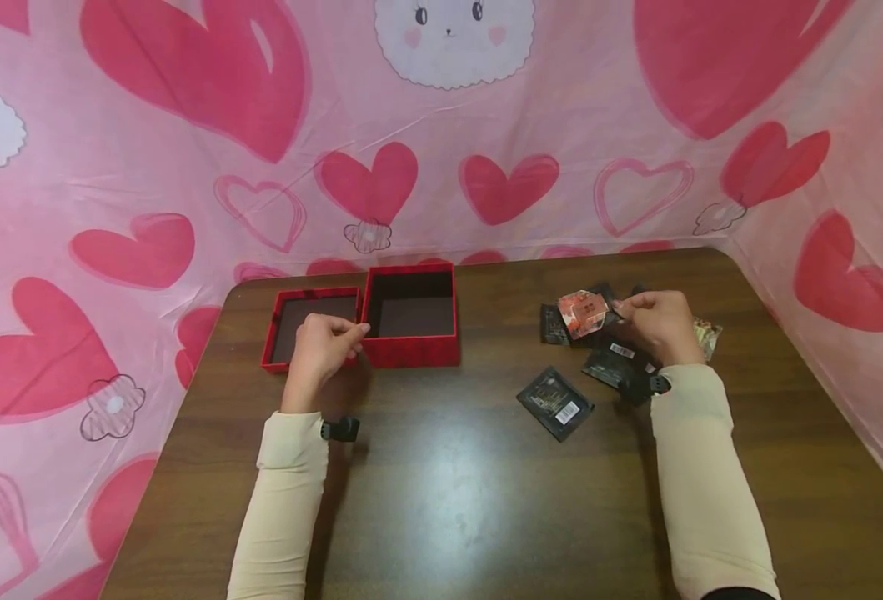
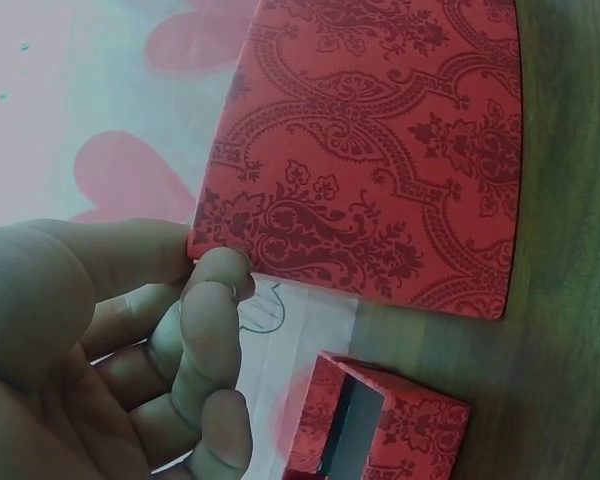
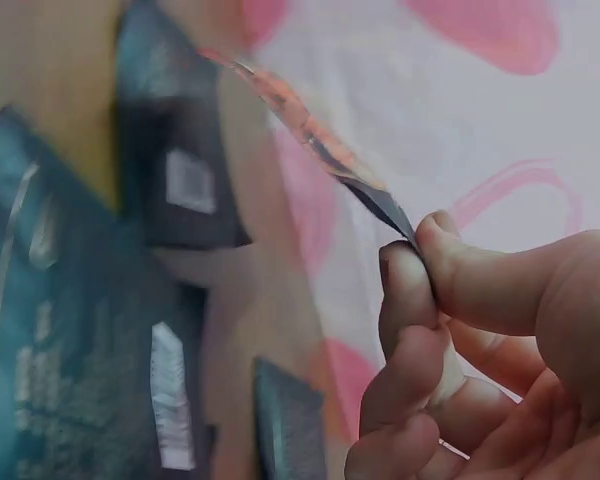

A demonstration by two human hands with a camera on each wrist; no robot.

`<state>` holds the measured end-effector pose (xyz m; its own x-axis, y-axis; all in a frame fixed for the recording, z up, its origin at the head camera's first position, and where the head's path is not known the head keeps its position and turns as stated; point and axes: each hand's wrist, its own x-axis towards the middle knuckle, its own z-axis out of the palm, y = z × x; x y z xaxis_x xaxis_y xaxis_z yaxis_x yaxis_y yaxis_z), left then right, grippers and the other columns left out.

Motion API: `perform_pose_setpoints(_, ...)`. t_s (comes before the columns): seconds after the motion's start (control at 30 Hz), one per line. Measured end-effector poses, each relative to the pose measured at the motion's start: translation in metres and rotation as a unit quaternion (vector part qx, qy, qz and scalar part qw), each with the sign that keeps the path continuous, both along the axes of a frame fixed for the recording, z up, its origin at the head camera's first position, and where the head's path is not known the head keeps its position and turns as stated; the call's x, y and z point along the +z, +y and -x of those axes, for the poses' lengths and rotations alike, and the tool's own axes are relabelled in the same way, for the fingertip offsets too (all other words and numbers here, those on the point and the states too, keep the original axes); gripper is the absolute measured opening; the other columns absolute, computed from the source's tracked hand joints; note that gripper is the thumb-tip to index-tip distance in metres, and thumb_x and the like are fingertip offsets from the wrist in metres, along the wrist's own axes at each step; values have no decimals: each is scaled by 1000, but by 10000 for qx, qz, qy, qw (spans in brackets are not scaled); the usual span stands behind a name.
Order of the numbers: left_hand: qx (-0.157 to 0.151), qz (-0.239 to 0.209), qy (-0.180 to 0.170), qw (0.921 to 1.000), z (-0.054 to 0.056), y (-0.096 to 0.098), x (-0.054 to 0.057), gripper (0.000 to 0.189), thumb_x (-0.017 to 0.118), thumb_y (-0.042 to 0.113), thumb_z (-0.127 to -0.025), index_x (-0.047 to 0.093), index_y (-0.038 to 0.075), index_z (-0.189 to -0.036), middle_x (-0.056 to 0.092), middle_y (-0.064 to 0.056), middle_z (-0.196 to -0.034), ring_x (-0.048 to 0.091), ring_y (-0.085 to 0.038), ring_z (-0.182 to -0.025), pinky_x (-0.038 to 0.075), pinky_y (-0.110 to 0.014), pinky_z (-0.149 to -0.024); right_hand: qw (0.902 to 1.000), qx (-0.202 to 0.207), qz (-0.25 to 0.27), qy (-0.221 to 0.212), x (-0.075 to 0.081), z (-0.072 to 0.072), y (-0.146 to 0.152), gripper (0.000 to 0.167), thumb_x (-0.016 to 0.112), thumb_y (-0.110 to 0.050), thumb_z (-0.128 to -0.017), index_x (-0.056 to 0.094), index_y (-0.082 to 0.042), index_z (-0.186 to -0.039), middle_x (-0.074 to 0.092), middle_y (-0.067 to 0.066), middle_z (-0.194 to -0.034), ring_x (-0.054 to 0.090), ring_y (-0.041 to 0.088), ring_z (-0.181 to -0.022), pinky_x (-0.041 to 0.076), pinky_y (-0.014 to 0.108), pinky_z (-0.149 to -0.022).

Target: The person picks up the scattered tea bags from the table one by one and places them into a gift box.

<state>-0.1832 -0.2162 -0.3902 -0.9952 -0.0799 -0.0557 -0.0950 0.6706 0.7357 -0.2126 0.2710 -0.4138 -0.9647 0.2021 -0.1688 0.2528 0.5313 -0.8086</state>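
My left hand (image 1: 324, 346) pinches the near left corner of a deep red box (image 1: 411, 352), which stands with its top uncovered and its dark inside showing. A dark red ornate pattern covers the box's outer wall (image 2: 370, 150) in the left wrist view. Left of it, partly behind my hand, lies the shallow red lid (image 1: 272, 337), dark inside facing up. Between thumb and index finger my right hand (image 1: 659, 321) pinches the dark edge of a small flat sachet (image 1: 582, 312) with an orange-red front. In the right wrist view this sachet (image 3: 305, 120) appears edge-on, raised above other sachets.
Several black sachets lie beneath and around my right hand, one with a white barcode (image 1: 621, 365). Another black sachet (image 1: 549, 400) lies apart, nearer to me. A light patterned sachet (image 1: 707, 336) shows right of that hand. Pink heart-printed cloth (image 1: 441, 125) hangs behind the wooden table (image 1: 441, 500).
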Motion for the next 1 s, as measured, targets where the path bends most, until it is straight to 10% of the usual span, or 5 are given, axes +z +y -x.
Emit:
perform_pose_setpoints(0.37,91,-34,9,10000,-1,0,-1,29,73,29,-95,79,1,-97,73,-10,-75,71,-36,-76,48,-35,-60,9862,-409,1606,45,14,5,-11,18,76,-21,-92,75,-22,-74,60,-9,-65,54,8,-59,48,25,-54)
perform_pose_setpoints(1.0,62,-260,-133,9996,1,-2,-3,33,73,32,-94,78,-1,-100,73,-12,-78,71,-38,-77,52,-33,-61,9567,-4,2906,155,43,22,-89,9,77,-16,-91,77,-11,-84,66,-2,-68,56,9,-55,49,22,-53)
